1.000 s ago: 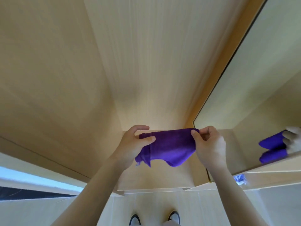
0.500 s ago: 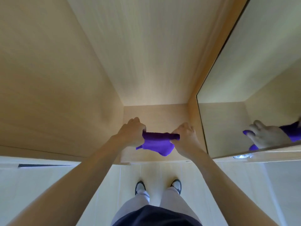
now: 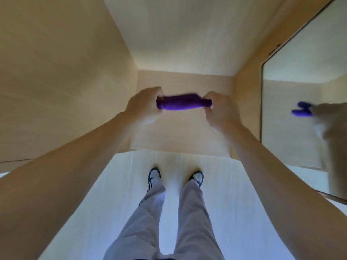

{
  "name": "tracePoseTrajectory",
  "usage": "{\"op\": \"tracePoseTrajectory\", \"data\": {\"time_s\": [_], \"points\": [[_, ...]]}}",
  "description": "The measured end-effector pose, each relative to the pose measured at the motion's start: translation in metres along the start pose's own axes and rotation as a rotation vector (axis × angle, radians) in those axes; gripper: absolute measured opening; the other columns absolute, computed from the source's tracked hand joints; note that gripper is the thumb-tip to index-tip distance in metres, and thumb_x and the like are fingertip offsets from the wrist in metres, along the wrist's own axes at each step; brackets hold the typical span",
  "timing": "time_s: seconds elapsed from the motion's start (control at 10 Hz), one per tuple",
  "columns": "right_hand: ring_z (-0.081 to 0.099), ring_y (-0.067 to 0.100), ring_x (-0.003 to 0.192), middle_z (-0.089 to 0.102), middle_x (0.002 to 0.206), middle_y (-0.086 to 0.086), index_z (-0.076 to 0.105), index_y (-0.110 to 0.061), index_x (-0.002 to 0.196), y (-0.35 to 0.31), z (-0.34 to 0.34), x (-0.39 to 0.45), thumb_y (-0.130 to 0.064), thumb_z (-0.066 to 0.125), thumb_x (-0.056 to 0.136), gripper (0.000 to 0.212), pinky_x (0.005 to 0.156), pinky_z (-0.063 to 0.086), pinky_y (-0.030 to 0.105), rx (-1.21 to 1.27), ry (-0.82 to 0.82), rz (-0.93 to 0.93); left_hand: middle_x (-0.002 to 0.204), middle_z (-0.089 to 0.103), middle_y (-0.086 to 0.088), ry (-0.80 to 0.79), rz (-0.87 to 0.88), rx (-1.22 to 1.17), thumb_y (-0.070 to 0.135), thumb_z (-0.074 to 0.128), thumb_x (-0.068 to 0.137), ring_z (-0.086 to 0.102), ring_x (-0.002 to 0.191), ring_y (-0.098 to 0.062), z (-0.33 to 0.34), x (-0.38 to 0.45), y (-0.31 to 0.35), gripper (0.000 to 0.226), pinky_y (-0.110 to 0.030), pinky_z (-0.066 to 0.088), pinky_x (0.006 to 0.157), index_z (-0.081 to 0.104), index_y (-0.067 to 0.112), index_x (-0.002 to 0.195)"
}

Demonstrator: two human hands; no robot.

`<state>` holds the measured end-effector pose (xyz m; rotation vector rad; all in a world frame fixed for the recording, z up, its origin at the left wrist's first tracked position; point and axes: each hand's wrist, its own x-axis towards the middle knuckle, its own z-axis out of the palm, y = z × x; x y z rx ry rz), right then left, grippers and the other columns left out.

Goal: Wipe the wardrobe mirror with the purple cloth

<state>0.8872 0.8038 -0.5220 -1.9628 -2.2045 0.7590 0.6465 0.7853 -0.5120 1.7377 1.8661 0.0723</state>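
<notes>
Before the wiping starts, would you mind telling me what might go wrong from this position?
1. The purple cloth is bunched into a tight roll between the left hand and right hand; wiped like that, it would probably touch little glass and leave streaks.
2. The mirror stands off to the right and the cloth is not touching it; reaching across with only one grip may let the roll fall open or drop to the floor.
</notes>
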Motion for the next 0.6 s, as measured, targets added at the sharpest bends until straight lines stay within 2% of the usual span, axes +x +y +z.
{"op": "tracePoseTrajectory", "data": {"time_s": [0.1,0.2,0.3,0.4,0.6], "points": [[0.063,0.037,0.101,0.070,0.098,0.012,0.070,-0.008,0.104,0.027,0.065,-0.006,0.003,0.064,0.079,0.028,0.087,0.050,0.044,-0.080,0.193,-0.161,0.104,0.063,-0.013,0.179,0.139,0.131,0.001,0.060,0.083,0.058,0.100,-0.038,0.061,0.010,-0.020,0.021,-0.046,0.047,0.074,0.062,0.011,0.102],[0.059,0.036,0.108,0.068,0.105,0.012,0.067,-0.008,0.109,0.052,0.137,-0.023,0.005,0.059,0.078,0.034,0.090,0.042,0.042,-0.219,-0.051,-0.111,0.119,0.060,-0.011,-0.083,0.135,0.362,0.000,0.062,0.085,0.056,0.116,-0.035,0.129,0.010,-0.044,0.039,-0.047,0.046,0.086,0.061,0.012,0.122],[0.059,0.031,0.118,0.064,0.125,0.008,0.061,-0.018,0.127,0.076,0.193,-0.045,-0.007,0.054,0.087,0.042,0.095,0.046,0.037,-0.253,-0.617,0.112,0.130,0.059,-0.010,-0.571,0.106,0.541,-0.003,0.060,0.086,0.057,0.123,-0.033,0.179,-0.007,-0.065,0.050,-0.043,0.044,0.097,0.057,0.014,0.133],[0.060,0.030,0.119,0.063,0.130,0.006,0.062,-0.020,0.127,0.092,0.215,-0.062,-0.010,0.051,0.086,0.043,0.098,0.052,0.040,-0.097,-0.817,0.291,0.120,0.063,-0.011,-0.725,0.069,0.498,-0.005,0.054,0.085,0.063,0.112,-0.034,0.206,-0.026,-0.082,0.039,-0.041,0.049,0.090,0.059,0.009,0.121],[0.060,0.027,0.117,0.065,0.127,0.005,0.064,-0.020,0.124,0.092,0.198,-0.057,-0.013,0.052,0.088,0.038,0.100,0.050,0.041,0.080,-0.668,0.359,0.122,0.067,-0.011,-0.654,-0.135,0.228,0.005,0.056,0.090,0.064,0.112,-0.033,0.193,-0.016,-0.091,0.031,-0.046,0.054,0.096,0.064,0.008,0.120]]}}
